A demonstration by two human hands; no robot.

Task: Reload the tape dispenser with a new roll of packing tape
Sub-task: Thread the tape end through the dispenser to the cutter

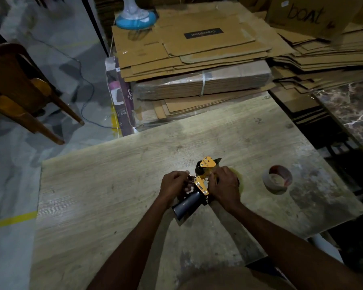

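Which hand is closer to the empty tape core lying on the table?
Right. The right hand is on the dispenser, beside the tape core; the left hand is beyond the dispenser.

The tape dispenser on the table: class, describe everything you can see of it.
The tape dispenser has orange-yellow metal side plates with screws, a dark cylindrical handle pointing toward the person, and a dark blade tip at its far end. It lies on the pale wood-grain table, gripped by both hands: left hand at its left side, right hand covering its right, where something yellowish shows.
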